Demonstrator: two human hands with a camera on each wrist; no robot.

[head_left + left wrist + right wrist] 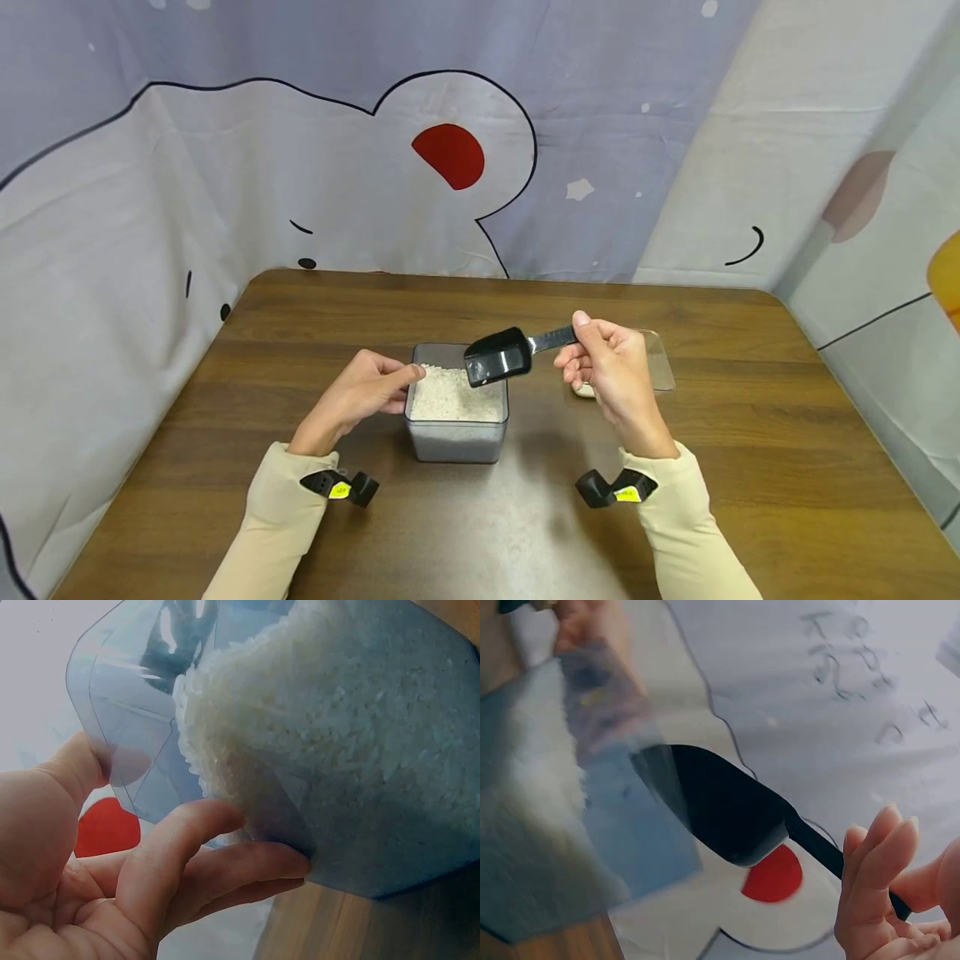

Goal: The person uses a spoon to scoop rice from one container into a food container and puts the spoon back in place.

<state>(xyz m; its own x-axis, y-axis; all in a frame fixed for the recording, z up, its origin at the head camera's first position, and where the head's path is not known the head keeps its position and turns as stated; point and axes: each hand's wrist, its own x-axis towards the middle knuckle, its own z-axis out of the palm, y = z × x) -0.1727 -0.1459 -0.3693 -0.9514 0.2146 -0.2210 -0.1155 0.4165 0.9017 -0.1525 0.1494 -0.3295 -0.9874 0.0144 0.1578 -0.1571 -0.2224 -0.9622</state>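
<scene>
A clear bluish plastic container (456, 442) stands on the table, with white rice (453, 400) heaped inside it. My left hand (369, 385) grips its left side, thumb at the rim and the other fingers against the outer wall, as the left wrist view shows. My right hand (615, 367) holds a black scoop (498, 357) by its handle, thumb on top. The scoop's head overlaps the container's right rim in the head view, its inside facing up toward the head camera. In the right wrist view the scoop (720, 799) tilts down from its head toward the handle.
Behind my right hand a clear flat lid (660, 362) lies on the wooden table (750, 467). A small pale object (585, 390) shows partly under that hand. A printed curtain (300, 167) hangs along the table's far edge.
</scene>
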